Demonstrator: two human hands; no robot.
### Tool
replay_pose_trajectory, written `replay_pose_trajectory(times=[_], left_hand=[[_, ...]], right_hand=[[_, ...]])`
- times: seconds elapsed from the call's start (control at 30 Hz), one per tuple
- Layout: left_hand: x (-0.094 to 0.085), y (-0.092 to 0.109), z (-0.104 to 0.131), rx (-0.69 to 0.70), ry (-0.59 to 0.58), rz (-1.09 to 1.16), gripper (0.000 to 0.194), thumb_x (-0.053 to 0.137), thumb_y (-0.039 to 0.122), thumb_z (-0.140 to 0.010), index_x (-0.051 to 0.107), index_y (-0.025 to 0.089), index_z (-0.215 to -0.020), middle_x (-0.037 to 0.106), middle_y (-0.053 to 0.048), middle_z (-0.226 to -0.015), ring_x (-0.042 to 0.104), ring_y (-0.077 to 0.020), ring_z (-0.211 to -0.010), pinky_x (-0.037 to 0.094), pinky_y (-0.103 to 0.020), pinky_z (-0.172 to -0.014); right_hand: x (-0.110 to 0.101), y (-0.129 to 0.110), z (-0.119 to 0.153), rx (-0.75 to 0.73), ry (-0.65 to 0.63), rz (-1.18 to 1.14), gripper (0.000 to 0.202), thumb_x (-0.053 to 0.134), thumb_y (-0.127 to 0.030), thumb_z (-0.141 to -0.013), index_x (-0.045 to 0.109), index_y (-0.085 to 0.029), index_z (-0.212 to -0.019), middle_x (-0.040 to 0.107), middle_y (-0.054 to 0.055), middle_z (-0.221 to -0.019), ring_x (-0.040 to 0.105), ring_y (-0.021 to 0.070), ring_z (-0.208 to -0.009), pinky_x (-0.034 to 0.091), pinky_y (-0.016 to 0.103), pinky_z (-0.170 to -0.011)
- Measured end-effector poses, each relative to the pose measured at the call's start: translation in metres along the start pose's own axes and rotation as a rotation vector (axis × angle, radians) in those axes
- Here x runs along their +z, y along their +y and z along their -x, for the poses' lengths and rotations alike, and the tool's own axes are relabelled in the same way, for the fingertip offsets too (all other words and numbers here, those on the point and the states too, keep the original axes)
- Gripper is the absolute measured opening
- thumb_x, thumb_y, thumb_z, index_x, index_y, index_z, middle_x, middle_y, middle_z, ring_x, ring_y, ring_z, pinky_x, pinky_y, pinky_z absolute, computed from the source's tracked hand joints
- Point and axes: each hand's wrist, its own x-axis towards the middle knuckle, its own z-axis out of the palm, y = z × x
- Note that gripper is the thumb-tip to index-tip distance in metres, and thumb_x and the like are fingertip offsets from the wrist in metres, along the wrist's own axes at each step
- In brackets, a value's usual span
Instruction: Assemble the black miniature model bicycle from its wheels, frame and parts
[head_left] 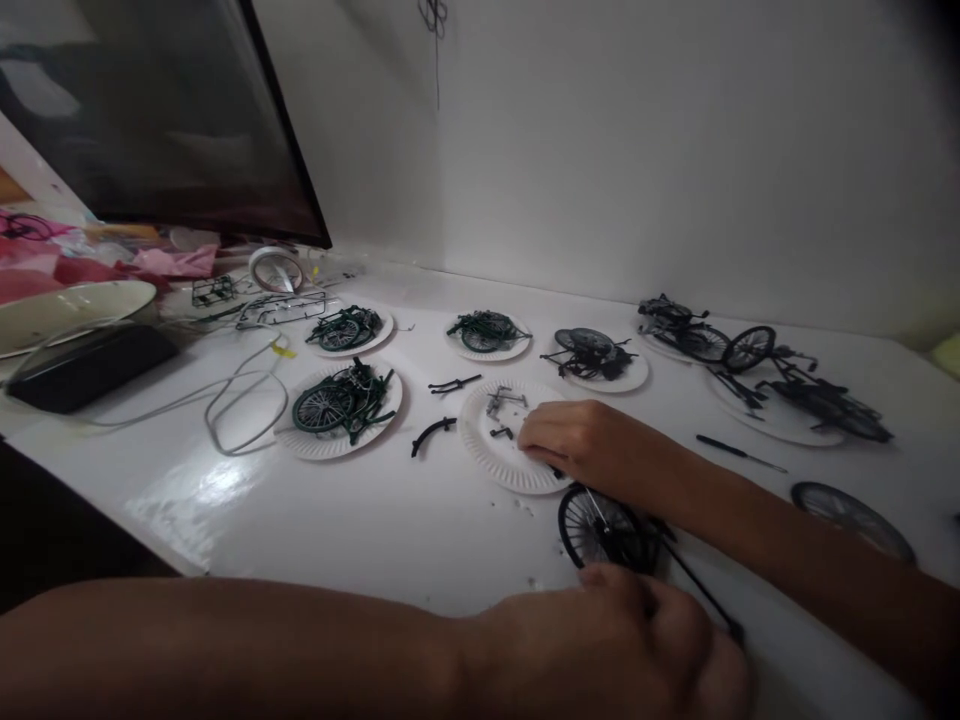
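Observation:
My left hand (607, 640) is closed at the bottom of the view, around the near side of a small black bicycle assembly with a spoked wheel (600, 525); its gripped part is hidden. My right hand (570, 435) reaches over the right side of a white paper plate (487, 465), fingers bent together and pointing down; what they hold, if anything, is hidden. Small grey parts (506, 400) and a little black part (501, 433) lie on that plate. Left of it are a curved black piece (433, 435) and a thin black piece (454, 384).
Paper plates with green bicycle parts (345, 400) stand left and behind, others with black parts (592, 355) at the right. A screwdriver (741, 453) and loose wheel (853, 520) lie right. A cable (244, 400), black box (94, 365), tape roll (276, 270) and monitor (172, 120) occupy the left.

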Motion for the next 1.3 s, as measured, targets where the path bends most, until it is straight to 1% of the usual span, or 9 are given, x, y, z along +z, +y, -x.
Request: replay_pose_trajectory(times=[0.13,0.23,0.3,0.37,0.47,0.57,0.73,1.07,1.3], left_hand=[[0.002,-0.001,-0.012,-0.081,-0.005,-0.014,0.018,0.054,0.017,-0.087,0.063,0.013,-0.072,0.049,-0.008,-0.074,0.048,-0.0202,-0.063,0.028,-0.032,-0.044],[-0.014,-0.015,-0.010,-0.104,-0.015,0.028,0.013,0.054,0.011,-0.089,0.065,0.011,-0.081,0.055,-0.009,-0.082,0.052,-0.0207,-0.071,0.038,-0.034,-0.055],[-0.027,-0.031,-0.004,-0.145,-0.071,0.040,0.015,0.054,0.021,-0.094,0.066,0.011,-0.093,0.060,-0.011,-0.097,0.055,-0.0251,-0.088,0.044,-0.038,-0.070],[-0.036,-0.048,0.001,-0.144,-0.132,0.103,0.025,0.061,0.033,-0.093,0.064,0.011,-0.106,0.060,-0.012,-0.115,0.052,-0.0276,-0.106,0.043,-0.042,-0.088],[-0.033,-0.064,0.004,-0.194,-0.163,0.272,0.037,0.069,0.038,-0.088,0.062,0.014,-0.116,0.056,-0.011,-0.129,0.048,-0.0271,-0.118,0.037,-0.041,-0.100],[-0.017,-0.066,0.003,-0.221,-0.155,0.396,0.027,0.065,0.032,-0.091,0.064,0.018,-0.114,0.058,-0.008,-0.127,0.051,-0.0243,-0.116,0.034,-0.039,-0.100],[0.001,-0.054,0.003,-0.342,-0.101,0.487,0.013,0.061,0.027,-0.095,0.068,0.022,-0.104,0.065,-0.003,-0.113,0.056,-0.0185,-0.107,0.031,-0.037,-0.098],[0.010,-0.047,0.005,-0.452,-0.057,0.572,0.010,0.068,0.026,-0.090,0.070,0.021,-0.098,0.064,-0.001,-0.109,0.054,-0.0176,-0.103,0.033,-0.034,-0.093],[0.012,-0.047,0.006,-0.442,-0.043,0.545,0.010,0.067,0.025,-0.091,0.071,0.020,-0.098,0.064,-0.002,-0.107,0.055,-0.0174,-0.102,0.035,-0.034,-0.091]], right_hand=[[-0.007,-0.004,0.003,0.012,0.014,0.039,0.021,0.048,-0.012,-0.097,0.067,-0.016,-0.088,0.070,0.005,-0.084,0.065,0.0170,-0.079,0.050,0.030,-0.071],[-0.024,-0.011,0.022,0.089,0.111,0.057,0.020,0.046,-0.014,-0.098,0.065,-0.016,-0.093,0.071,0.007,-0.090,0.066,0.0179,-0.083,0.051,0.031,-0.075],[-0.037,-0.020,0.043,0.223,0.270,0.051,0.016,0.049,-0.015,-0.098,0.064,-0.017,-0.098,0.072,0.006,-0.095,0.067,0.0174,-0.089,0.052,0.030,-0.080],[-0.047,-0.033,0.068,0.388,0.492,0.097,0.002,0.064,-0.024,-0.090,0.066,-0.024,-0.090,0.073,0.000,-0.085,0.069,0.0161,-0.077,0.053,0.026,-0.070],[-0.051,-0.054,0.100,0.621,0.593,0.108,0.011,0.075,-0.027,-0.080,0.066,-0.030,-0.084,0.073,-0.004,-0.078,0.069,0.0168,-0.066,0.054,0.027,-0.059],[-0.041,-0.070,0.118,0.640,0.511,-0.013,0.008,0.073,-0.031,-0.082,0.065,-0.030,-0.082,0.073,-0.004,-0.077,0.069,0.0170,-0.064,0.054,0.027,-0.058],[-0.020,-0.077,0.123,0.638,0.372,-0.199,0.006,0.066,-0.025,-0.087,0.063,-0.026,-0.082,0.073,-0.004,-0.079,0.069,0.0135,-0.068,0.054,0.024,-0.061],[-0.011,-0.073,0.124,0.541,0.309,-0.146,0.009,0.060,-0.017,-0.090,0.059,-0.024,-0.084,0.069,-0.003,-0.079,0.067,0.0125,-0.071,0.052,0.024,-0.064],[-0.011,-0.076,0.123,0.429,0.267,-0.082,0.014,0.050,-0.016,-0.095,0.061,-0.024,-0.095,0.068,-0.001,-0.085,0.066,0.0143,-0.076,0.053,0.026,-0.067]])
